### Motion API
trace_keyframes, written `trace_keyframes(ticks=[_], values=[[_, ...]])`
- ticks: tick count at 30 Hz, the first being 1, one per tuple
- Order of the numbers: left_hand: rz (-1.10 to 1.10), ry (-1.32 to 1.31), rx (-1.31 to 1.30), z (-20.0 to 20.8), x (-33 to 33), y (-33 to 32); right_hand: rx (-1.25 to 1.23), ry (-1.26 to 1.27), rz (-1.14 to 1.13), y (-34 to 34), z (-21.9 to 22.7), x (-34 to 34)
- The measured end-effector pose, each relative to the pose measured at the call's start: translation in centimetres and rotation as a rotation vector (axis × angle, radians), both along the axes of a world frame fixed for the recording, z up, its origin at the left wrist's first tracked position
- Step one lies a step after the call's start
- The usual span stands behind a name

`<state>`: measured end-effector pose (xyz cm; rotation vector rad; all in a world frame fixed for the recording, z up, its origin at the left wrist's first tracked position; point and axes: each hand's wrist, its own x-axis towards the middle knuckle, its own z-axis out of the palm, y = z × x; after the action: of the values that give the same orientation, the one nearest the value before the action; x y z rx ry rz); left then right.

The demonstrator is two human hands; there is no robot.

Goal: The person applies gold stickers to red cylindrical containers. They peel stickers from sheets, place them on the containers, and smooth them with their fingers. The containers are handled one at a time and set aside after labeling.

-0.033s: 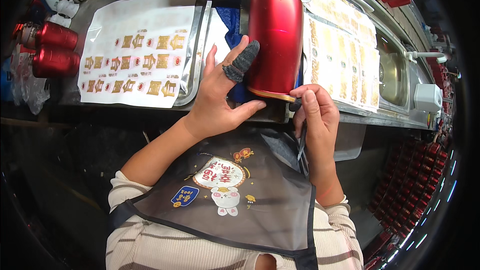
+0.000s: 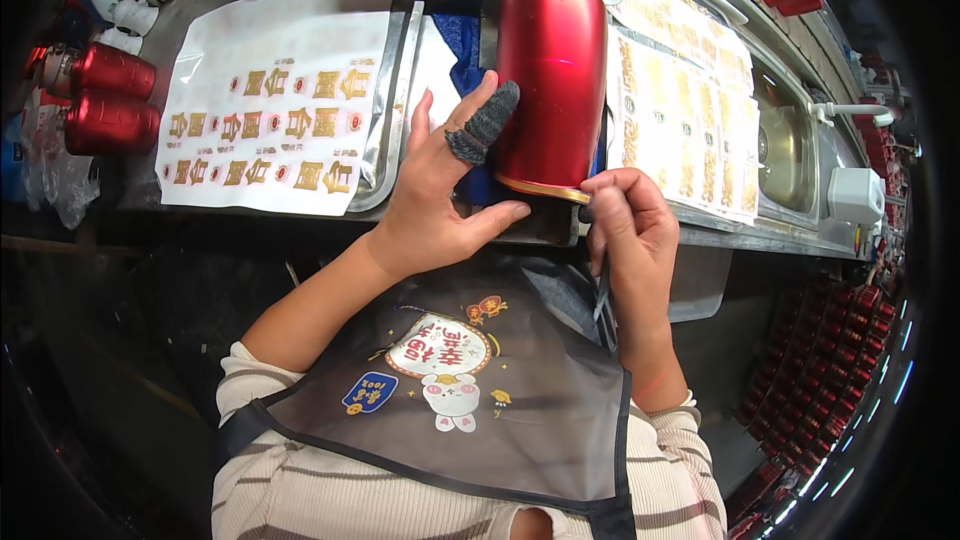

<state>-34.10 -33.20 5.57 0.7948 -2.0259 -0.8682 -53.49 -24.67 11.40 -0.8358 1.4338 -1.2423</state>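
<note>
A glossy red bottle [image 2: 550, 80] lies on its side on a stand, its dark neck away from me and its base toward me. A thin gold band [image 2: 540, 190] runs along the base edge. My left hand [image 2: 430, 190] is spread open at the bottle's left side; a dark knitted cover [image 2: 483, 125] wraps one finger, which touches the bottle. With thumb and fingers closed, my right hand [image 2: 638, 225] is at the band's right end. A slim dark pointed tool [image 2: 604, 295] sticks down out of this hand; its other end is hidden by my fingers.
Sheets of gold decals [image 2: 270, 130] lie on a metal tray [image 2: 405, 90] at left; more decal sheets [image 2: 690, 120] lie at right beside a sink [image 2: 785, 145]. Red bottles [image 2: 110, 120] rest far left. A blue cloth [image 2: 462, 50] lies by the stand. Rows of red bottles [image 2: 820, 380] stand lower right.
My right thumb has shifted slightly at the bottle's base edge. The bottle and my left hand look unmoved.
</note>
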Motion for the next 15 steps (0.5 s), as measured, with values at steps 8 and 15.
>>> trace_keyframes(ticks=[8, 15], values=[[0.004, -0.063, -0.091, -0.2, -0.4, -0.2, 0.019, 0.177, -0.023, -0.4, 0.0, 0.8], [-0.015, 0.002, -0.028, -0.3, -0.4, -0.2, -0.004, 0.149, -0.027, 0.3, 1.0, 0.7]])
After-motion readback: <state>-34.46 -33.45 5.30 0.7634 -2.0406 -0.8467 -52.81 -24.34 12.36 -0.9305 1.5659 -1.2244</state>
